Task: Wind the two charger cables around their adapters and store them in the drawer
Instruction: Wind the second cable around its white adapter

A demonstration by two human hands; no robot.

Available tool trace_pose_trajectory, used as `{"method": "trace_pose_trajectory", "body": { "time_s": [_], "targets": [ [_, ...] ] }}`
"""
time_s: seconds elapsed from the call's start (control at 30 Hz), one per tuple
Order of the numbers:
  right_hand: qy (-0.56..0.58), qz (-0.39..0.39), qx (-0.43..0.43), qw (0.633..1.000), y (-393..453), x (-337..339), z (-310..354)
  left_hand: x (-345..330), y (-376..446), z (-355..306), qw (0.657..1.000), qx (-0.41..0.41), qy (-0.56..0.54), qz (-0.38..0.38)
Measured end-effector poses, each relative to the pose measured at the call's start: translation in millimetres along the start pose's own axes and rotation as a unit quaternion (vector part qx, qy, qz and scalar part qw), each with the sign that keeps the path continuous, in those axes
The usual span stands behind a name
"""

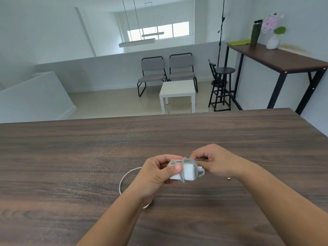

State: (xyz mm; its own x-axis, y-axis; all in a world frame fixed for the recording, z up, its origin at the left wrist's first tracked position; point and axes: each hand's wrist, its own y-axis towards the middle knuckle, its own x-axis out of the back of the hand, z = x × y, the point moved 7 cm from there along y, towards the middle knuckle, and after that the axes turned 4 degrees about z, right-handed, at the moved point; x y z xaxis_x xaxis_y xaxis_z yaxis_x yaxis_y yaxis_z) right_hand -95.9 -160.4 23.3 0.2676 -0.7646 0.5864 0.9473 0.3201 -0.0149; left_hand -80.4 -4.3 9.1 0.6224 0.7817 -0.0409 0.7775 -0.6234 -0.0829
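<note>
A white square charger adapter (188, 172) is held above the dark wooden table (71, 157), with a grey cable (184, 161) looped around it in a few turns. My left hand (158, 172) grips the adapter's left side, thumb on its face. My right hand (215, 161) pinches the cable just right of the adapter. A loose whitish cable (124, 178) curves on the table under my left wrist. A small connector tip (228, 178) lies on the table beneath my right wrist. No drawer is in view.
The table's far edge runs across the middle of the view. Beyond it are two grey chairs (166, 71), a white side table (177, 91), a black stool (221, 86) and a tall side table (276, 55) with a bottle and a flower vase.
</note>
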Motion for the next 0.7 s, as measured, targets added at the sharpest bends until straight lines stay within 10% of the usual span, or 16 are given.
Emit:
{"method": "trace_pose_trajectory", "body": {
  "time_s": [0.3,0.7],
  "targets": [
    [-0.227,-0.08,0.015,0.97,-4.6,2.8,31.3,13.4,-5.0,-17.4,0.938,-0.064,0.303,-0.156],
    [-0.085,-0.199,0.092,0.972,-21.8,-26.4,36.9,21.5,3.8,2.5,0.968,-0.017,-0.103,-0.229]
  ]
}}
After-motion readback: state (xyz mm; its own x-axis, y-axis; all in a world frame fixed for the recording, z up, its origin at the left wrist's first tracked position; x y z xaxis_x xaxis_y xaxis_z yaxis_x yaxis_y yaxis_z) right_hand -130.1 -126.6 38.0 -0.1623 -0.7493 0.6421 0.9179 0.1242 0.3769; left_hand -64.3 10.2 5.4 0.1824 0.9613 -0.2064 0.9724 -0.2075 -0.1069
